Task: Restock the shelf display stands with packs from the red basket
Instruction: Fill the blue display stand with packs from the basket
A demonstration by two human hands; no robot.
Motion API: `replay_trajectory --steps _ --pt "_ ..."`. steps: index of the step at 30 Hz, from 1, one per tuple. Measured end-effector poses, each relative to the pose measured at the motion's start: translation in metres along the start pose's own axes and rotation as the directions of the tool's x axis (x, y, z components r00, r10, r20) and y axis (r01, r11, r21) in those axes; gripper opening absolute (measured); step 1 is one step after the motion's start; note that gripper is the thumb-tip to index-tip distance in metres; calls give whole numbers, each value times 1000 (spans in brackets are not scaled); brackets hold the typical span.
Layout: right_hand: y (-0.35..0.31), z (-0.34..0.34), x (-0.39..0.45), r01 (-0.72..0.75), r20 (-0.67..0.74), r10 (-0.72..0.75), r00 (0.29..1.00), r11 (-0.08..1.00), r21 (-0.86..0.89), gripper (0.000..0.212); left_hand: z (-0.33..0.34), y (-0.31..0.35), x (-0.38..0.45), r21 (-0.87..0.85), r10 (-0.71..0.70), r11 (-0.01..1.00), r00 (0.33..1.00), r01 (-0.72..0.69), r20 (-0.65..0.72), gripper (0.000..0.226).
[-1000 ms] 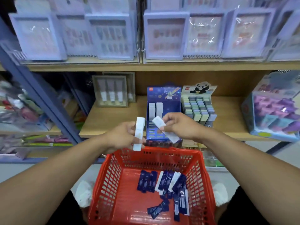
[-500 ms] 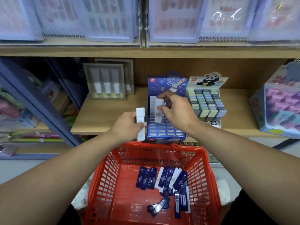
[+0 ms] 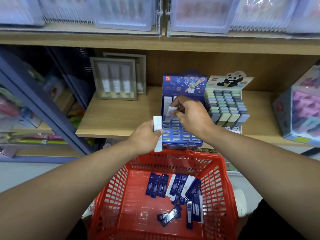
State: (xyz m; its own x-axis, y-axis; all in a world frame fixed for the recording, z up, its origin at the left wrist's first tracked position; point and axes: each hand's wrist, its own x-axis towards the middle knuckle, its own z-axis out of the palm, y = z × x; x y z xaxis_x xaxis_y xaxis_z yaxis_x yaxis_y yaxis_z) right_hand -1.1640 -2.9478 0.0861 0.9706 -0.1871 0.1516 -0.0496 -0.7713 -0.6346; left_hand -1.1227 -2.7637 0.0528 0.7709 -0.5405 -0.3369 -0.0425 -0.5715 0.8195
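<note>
**Both hands on white packs, right one at the blue stand**

Right hand (image 3: pixel 189 116) sits over the upper rows of the blue display stand (image 3: pixel 181 130), fingertips pinched on a white pack (image 3: pixel 170 110) that's down among the stand's slots next to another white pack already standing there. Most lower slots in the stand look unfilled.

Left hand (image 3: pixel 147 135) is just left of the stand's front, fingers wrapped around a second white pack (image 3: pixel 158 134), held upright, both ends sticking out of the fist.

Red basket (image 3: pixel 223 187) is directly below the hands, in front of the wooden shelf (image 3: pixel 112 118). Loose packs (image 3: pixel 180 189) lie flat on its floor, mostly dark blue, a few white, bunched toward the right.

Panda display stand (image 3: pixel 226 108) touches the blue one's right side, rows full.
</note>
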Motion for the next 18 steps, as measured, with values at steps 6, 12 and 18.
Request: replay_trajectory --steps 6,12,18 --pt "-1 1 0 34 20 -33 999 998 -50 8 2 2 -1 33 -11 999 1000 11 -23 28" --pt "-7 1 8 2 -86 -9 996 996 -89 16 3 3 -1 -52 -43 998 999 42 -22 46" --pt "-10 0 16 -45 -21 42 999 982 -185 19 1 6 -1 -63 -56 997 998 54 -38 48"
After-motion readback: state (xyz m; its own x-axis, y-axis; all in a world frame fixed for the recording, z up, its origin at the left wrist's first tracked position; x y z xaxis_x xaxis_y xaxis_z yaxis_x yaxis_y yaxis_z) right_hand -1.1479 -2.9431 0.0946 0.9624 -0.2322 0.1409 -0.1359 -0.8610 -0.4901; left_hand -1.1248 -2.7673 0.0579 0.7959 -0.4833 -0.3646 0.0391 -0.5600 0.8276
